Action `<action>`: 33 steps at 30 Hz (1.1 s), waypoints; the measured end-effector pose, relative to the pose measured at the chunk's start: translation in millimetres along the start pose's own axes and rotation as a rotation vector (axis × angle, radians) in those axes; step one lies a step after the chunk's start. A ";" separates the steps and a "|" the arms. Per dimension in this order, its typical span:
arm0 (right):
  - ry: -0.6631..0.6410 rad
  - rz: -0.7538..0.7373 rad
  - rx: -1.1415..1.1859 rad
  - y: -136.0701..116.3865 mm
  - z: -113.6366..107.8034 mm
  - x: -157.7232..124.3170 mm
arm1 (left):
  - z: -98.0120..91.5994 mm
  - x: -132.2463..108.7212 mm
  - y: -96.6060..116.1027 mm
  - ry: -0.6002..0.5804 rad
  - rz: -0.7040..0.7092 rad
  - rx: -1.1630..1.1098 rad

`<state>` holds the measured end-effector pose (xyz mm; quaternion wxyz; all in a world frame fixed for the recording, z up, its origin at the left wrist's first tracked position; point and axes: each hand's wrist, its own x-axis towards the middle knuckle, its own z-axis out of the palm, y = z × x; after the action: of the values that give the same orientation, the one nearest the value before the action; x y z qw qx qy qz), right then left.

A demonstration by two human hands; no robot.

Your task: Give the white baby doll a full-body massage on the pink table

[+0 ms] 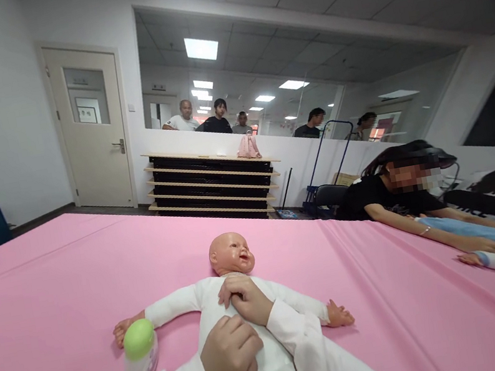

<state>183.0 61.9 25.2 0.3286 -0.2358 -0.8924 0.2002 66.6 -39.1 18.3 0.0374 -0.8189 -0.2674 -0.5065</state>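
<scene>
A bald baby doll (230,253) in a white long-sleeved suit (269,359) lies on its back, arms spread, its head away from me. Over the chest, just below the neck, my right hand (246,296) is closed with bent fingers on the suit's fabric. Lower on the torso is my left hand (232,364), its fingers curled together against the suit; what they hold, if anything, is hidden. Left of the doll, beside its hand, stands a white bottle (138,368) with a green cap (139,338), slightly tilted in view.
A pink sheet (68,304) covers the table. To the right, another person (394,186) leans over a doll in blue and white (473,227). Stacked boards (213,181) carry a pink bag (248,146) by the window wall. A blue trolley (319,161) stands behind.
</scene>
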 end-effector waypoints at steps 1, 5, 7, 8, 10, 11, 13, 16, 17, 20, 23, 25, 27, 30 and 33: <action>-0.012 -0.017 -0.007 -1.2 -0.8 -0.5 | 1.9 -0.2 1.2 0.044 0.023 0.034; -0.152 -0.064 -0.066 -3.7 -1.4 1.4 | 7.9 2.3 2.3 0.066 0.345 0.070; -0.220 -0.031 -0.130 -3.9 0.2 2.5 | 7.7 3.8 1.4 -0.007 0.411 0.030; -0.245 -0.013 -0.159 -3.5 1.4 2.7 | 6.6 4.3 1.2 -0.059 0.393 -0.002; -0.248 0.008 -0.188 -1.7 4.3 2.2 | 3.2 4.7 1.0 -0.132 0.288 -0.067; -0.211 0.015 -0.179 -0.4 5.7 1.5 | 1.3 4.5 1.0 -0.139 0.225 -0.092; -0.080 0.030 -0.114 2.2 7.6 -0.3 | -1.9 3.2 0.7 -0.105 0.096 -0.106; 0.093 0.020 0.002 2.5 7.1 -2.5 | -4.3 0.0 0.1 -0.008 -0.006 -0.066; 0.108 0.011 0.016 1.3 6.0 -2.9 | -4.9 -0.9 0.3 0.013 -0.006 -0.048; 0.047 -0.026 -0.004 -3.6 1.9 -3.3 | -7.0 -1.0 2.2 0.032 0.073 -0.043; -0.070 -0.053 -0.041 -6.0 0.5 -3.4 | -10.3 2.1 4.3 -0.009 0.177 -0.131; -0.110 -0.037 -0.072 -4.0 1.8 -3.3 | -12.5 4.3 4.3 -0.045 0.197 -0.188; -0.117 -0.011 -0.111 0.1 4.0 -2.8 | -13.7 5.7 3.0 -0.071 0.184 -0.191; -0.100 0.004 -0.145 6.7 6.9 -1.8 | -13.1 5.6 0.4 -0.059 0.134 -0.126; 0.004 -0.008 -0.099 7.9 7.7 -2.4 | -10.6 3.7 -1.1 0.001 0.067 -0.100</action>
<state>181.7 65.4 14.5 0.3189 -0.2487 -0.9016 0.1538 58.7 -40.3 26.4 0.0134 -0.8280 -0.2144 -0.5179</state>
